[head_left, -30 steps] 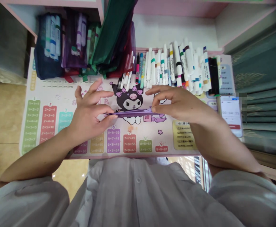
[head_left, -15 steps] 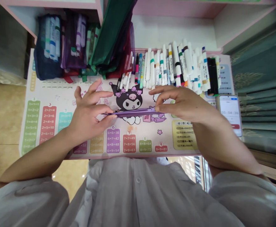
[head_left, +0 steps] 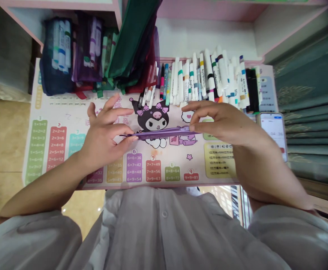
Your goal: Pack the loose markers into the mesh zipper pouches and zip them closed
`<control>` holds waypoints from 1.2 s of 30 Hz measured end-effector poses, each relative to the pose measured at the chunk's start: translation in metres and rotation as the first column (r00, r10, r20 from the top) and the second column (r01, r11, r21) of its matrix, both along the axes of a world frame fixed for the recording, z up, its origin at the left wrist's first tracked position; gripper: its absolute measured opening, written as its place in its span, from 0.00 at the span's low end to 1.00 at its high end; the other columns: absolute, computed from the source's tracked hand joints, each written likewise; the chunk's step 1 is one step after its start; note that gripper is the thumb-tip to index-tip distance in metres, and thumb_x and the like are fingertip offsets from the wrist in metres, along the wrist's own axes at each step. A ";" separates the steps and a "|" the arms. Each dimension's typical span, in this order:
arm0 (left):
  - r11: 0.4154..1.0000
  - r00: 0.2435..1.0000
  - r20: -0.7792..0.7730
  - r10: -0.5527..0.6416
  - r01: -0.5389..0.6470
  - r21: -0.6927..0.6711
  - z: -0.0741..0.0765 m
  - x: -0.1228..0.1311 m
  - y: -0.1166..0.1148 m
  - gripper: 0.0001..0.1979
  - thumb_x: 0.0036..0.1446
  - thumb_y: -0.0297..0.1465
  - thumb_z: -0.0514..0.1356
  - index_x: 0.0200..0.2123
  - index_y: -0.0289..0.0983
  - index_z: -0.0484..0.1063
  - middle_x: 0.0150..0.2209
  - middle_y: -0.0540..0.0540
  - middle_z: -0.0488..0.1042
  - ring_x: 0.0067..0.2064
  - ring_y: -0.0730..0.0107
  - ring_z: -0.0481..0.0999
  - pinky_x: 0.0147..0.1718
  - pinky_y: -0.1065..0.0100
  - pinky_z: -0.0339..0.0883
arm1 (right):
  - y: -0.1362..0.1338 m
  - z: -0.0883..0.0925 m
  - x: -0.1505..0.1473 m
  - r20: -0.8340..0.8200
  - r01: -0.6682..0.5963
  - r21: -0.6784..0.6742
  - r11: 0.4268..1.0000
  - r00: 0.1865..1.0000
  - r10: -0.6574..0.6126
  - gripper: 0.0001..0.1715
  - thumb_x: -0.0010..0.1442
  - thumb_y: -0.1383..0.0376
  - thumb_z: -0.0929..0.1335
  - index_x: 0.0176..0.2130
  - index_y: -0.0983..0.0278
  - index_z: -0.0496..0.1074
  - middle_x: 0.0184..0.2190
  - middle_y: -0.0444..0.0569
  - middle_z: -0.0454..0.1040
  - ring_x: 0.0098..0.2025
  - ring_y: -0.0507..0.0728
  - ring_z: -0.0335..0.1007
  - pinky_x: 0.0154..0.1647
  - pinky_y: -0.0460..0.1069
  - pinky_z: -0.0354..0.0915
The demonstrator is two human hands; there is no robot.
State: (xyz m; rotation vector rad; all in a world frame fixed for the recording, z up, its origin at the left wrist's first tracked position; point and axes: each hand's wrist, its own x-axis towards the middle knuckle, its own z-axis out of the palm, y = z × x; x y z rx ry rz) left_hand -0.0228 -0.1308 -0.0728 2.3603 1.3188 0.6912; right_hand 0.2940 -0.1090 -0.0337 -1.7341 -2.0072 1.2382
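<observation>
Stretched between my hands is a purple zipper pouch point(head_left: 161, 133), seen almost edge-on above the printed mat point(head_left: 177, 155). My left hand point(head_left: 104, 133) pinches its left end between thumb and forefinger, with the other fingers spread. At the right end, my right hand point(head_left: 218, 122) has its thumb and fingertips closed at the zipper. The small pull is mostly hidden by the fingers, so I cannot tell exactly which part they grip. Nothing shows inside the pouch from this angle.
White markers point(head_left: 194, 80) lie in a row along the back of the desk. Filled mesh pouches, one dark blue point(head_left: 47, 71), stand at the back left beside draped green mesh fabric point(head_left: 128, 45). A phone point(head_left: 273, 135) lies at the right edge, near a curtain point(head_left: 312, 93).
My right hand has shifted slightly to the right along the pouch's zipper edge, and more of the pouch's length shows between the hands. My left hand has stayed nearly still.
</observation>
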 end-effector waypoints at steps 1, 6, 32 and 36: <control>1.000 1.000 0.002 0.001 -0.001 -0.002 0.000 0.000 0.000 0.12 0.58 0.42 0.64 0.24 0.48 0.75 0.53 0.53 0.78 0.71 0.43 0.59 0.70 0.33 0.37 | 0.000 0.000 0.001 0.004 0.001 0.004 1.000 1.000 -0.001 0.10 0.52 0.55 0.70 0.24 0.55 0.75 0.59 0.41 0.75 0.69 0.69 0.60 0.71 0.66 0.53; 1.000 1.000 0.004 0.011 -0.011 -0.008 0.000 0.001 0.000 0.12 0.58 0.44 0.64 0.24 0.48 0.75 0.53 0.53 0.78 0.71 0.44 0.59 0.71 0.34 0.37 | -0.002 0.002 0.002 0.006 0.013 -0.002 1.000 1.000 -0.013 0.09 0.52 0.57 0.70 0.23 0.55 0.75 0.58 0.42 0.76 0.69 0.68 0.61 0.69 0.64 0.56; 1.000 1.000 -0.017 0.025 -0.025 0.005 0.002 0.001 0.000 0.14 0.59 0.44 0.63 0.24 0.47 0.76 0.53 0.52 0.78 0.70 0.42 0.61 0.69 0.32 0.39 | -0.007 -0.004 0.024 -0.041 0.082 0.022 0.996 0.996 -0.081 0.15 0.51 0.50 0.72 0.23 0.56 0.75 0.57 0.42 0.77 0.66 0.69 0.66 0.69 0.66 0.56; 1.000 0.999 -0.020 0.028 -0.028 0.010 0.002 0.001 0.000 0.13 0.58 0.45 0.64 0.24 0.48 0.75 0.53 0.52 0.79 0.70 0.43 0.61 0.69 0.32 0.40 | -0.009 -0.006 0.027 -0.042 0.093 0.013 0.996 0.995 -0.093 0.14 0.51 0.50 0.72 0.22 0.55 0.75 0.58 0.42 0.76 0.66 0.70 0.65 0.69 0.68 0.55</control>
